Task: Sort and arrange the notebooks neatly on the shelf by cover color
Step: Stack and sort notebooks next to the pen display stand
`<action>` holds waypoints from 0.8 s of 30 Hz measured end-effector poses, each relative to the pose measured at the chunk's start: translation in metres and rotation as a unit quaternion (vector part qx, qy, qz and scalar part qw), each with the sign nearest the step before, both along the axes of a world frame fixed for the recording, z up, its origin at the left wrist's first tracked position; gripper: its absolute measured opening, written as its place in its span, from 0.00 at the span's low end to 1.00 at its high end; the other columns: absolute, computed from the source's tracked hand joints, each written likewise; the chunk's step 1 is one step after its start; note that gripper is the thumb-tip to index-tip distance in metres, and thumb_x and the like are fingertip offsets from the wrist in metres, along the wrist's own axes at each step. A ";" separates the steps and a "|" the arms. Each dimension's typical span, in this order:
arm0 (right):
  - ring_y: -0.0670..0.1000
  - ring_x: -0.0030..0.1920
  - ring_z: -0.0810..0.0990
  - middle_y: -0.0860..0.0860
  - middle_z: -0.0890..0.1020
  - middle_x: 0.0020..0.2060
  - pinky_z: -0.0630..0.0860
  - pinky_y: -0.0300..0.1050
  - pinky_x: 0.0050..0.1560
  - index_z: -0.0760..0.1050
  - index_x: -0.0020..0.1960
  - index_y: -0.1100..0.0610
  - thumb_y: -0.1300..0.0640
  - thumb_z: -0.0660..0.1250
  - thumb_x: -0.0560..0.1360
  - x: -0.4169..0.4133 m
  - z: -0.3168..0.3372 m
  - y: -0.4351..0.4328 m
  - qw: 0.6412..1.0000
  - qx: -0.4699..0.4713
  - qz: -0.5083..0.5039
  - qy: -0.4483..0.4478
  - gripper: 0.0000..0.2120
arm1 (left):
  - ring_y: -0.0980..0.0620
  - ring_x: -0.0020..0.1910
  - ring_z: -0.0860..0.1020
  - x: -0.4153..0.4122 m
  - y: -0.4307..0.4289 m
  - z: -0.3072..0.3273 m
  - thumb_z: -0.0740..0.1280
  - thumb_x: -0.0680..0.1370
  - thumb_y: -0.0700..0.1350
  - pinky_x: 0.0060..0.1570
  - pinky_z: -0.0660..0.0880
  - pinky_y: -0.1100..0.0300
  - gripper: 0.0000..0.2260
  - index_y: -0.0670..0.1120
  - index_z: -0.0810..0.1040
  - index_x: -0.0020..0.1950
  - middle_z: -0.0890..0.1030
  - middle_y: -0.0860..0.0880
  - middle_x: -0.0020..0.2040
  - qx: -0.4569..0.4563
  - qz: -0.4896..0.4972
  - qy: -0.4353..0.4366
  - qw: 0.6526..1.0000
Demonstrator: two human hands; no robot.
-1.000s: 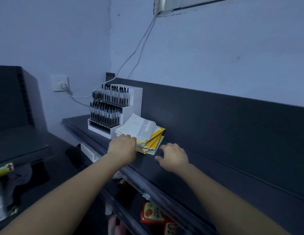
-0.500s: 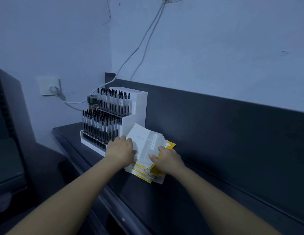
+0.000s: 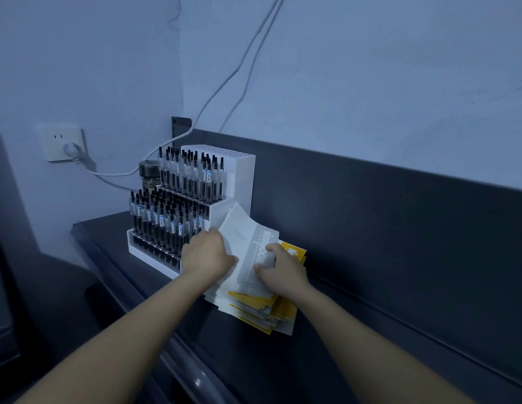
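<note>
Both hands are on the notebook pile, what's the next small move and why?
Probably lift the grey-white notebooks clear and set them aside on the shelf: left hand and right hand grip them, and yellow notebooks lie fanned underneath.

I have one view only, worn on the head. It looks forward and down, close in, past the left hand (image 3: 208, 255) and right hand (image 3: 284, 271) to the notebooks (image 3: 251, 243) mid-frame, facing the far left corner of the shelf (image 3: 239, 360); wall (image 3: 370, 83) fills the upper half.
</note>
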State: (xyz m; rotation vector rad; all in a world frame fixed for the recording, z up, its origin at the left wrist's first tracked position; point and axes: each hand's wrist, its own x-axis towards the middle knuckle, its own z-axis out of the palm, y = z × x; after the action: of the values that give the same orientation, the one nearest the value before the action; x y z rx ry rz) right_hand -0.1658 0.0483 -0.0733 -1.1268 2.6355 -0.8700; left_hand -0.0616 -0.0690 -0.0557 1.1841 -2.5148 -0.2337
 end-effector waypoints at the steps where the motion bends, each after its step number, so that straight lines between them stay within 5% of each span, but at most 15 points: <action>1: 0.56 0.66 0.71 0.51 0.74 0.66 0.70 0.51 0.65 0.64 0.72 0.49 0.46 0.63 0.76 -0.001 0.000 -0.001 1.000 -0.006 0.001 -0.007 0.26 | 0.44 0.55 0.77 0.000 -0.001 0.002 0.71 0.72 0.57 0.50 0.74 0.53 0.24 0.43 0.71 0.58 0.78 0.45 0.55 0.003 -0.004 0.004 1.000; 5: 0.56 0.64 0.73 0.53 0.74 0.65 0.71 0.54 0.64 0.64 0.71 0.50 0.49 0.62 0.77 -0.002 0.000 -0.005 0.999 -0.016 -0.009 -0.040 0.23 | 0.42 0.51 0.78 0.001 -0.004 0.007 0.69 0.76 0.48 0.43 0.74 0.53 0.15 0.41 0.70 0.56 0.78 0.43 0.53 0.080 -0.034 0.058 0.995; 12: 0.55 0.63 0.73 0.53 0.73 0.65 0.72 0.49 0.60 0.64 0.72 0.52 0.52 0.58 0.79 0.000 -0.003 0.004 0.996 -0.034 -0.035 -0.070 0.21 | 0.43 0.49 0.76 0.008 -0.002 0.009 0.62 0.80 0.42 0.49 0.76 0.50 0.11 0.40 0.70 0.61 0.78 0.42 0.55 0.180 -0.077 0.201 0.960; 16: 0.54 0.53 0.77 0.52 0.79 0.53 0.75 0.50 0.52 0.73 0.57 0.58 0.47 0.59 0.78 0.007 -0.002 0.021 0.990 -0.078 -0.097 -0.058 0.16 | 0.47 0.49 0.74 0.009 0.014 0.010 0.61 0.81 0.42 0.47 0.72 0.55 0.11 0.43 0.70 0.62 0.76 0.48 0.53 0.242 -0.109 0.272 0.925; 24: 0.52 0.43 0.74 0.51 0.74 0.43 0.70 0.45 0.42 0.70 0.45 0.58 0.44 0.61 0.76 0.027 -0.004 0.087 0.936 -0.205 -0.241 -0.156 0.16 | 0.48 0.49 0.75 0.010 0.070 0.005 0.61 0.81 0.42 0.47 0.70 0.58 0.09 0.44 0.72 0.61 0.77 0.47 0.54 0.316 -0.175 0.310 0.880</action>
State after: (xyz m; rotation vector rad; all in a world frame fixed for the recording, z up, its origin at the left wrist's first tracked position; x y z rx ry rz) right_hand -0.1388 0.1351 -0.0774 -0.3309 2.5483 -1.5969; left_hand -0.0514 0.0006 -0.0505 0.6488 -2.0716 -1.3740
